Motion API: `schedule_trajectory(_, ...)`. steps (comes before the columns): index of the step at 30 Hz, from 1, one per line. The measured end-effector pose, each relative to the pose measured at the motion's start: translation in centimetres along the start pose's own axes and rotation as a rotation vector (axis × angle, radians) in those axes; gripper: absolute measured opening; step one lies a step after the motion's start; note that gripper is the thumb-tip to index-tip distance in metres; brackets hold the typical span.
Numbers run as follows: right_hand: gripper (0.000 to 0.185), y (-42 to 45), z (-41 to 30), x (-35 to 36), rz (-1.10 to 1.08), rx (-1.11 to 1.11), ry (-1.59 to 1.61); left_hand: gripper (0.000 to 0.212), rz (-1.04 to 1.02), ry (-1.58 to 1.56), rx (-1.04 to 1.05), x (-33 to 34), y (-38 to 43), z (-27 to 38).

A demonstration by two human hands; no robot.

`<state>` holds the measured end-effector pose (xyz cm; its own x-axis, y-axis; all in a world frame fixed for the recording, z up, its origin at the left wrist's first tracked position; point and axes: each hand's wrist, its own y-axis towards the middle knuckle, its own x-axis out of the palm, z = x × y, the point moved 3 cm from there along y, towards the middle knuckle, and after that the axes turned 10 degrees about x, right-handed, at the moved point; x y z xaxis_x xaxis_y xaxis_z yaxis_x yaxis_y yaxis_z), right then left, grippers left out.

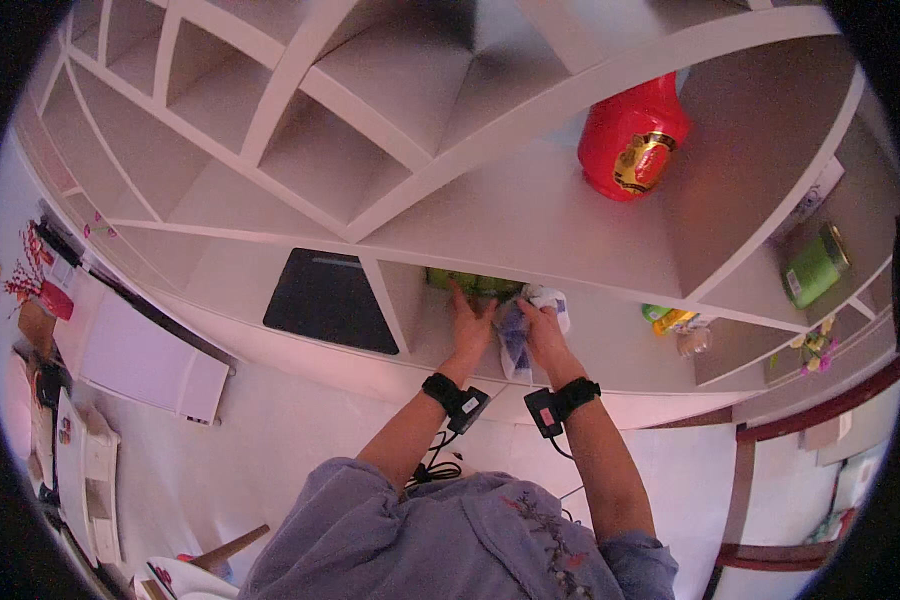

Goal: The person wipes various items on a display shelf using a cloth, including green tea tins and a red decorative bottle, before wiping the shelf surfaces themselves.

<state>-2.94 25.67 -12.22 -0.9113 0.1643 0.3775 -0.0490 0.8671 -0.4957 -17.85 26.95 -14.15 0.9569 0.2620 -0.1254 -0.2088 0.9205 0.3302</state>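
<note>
My left hand (pixel 471 326) reaches into a low shelf compartment, its fingers spread at a row of green containers (pixel 487 286). The shelf board above hides their tops, and I cannot tell whether the hand grips one. Beside it, my right hand (pixel 546 334) is closed on a white and blue cloth (pixel 516 349). The cloth is bunched; part hangs down between the hands, and part shows beyond the right fingers. Both wrists wear black straps with small cabled boxes.
Left of the divider leans a dark flat panel (pixel 333 301). A red bottle-shaped container (pixel 634 139) stands on the shelf above. Small packages (pixel 671 319) and a clear jar (pixel 694 342) sit to the right; a green canister (pixel 817 266) is further right. A white cabinet (pixel 150 352) stands at left.
</note>
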Motion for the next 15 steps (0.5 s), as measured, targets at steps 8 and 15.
schedule_trajectory(8,0.042,-0.5,0.4,0.7,-0.030,-0.026,-0.027,0.088,0.014,-0.146,-0.008,0.8,-0.6,-1.2)
schedule_trajectory(15,0.026,-5.4,-0.8,-1.6,0.110,-0.395,-0.629,0.081,-0.055,-0.270,-0.184,0.2,-1.9,-0.2)
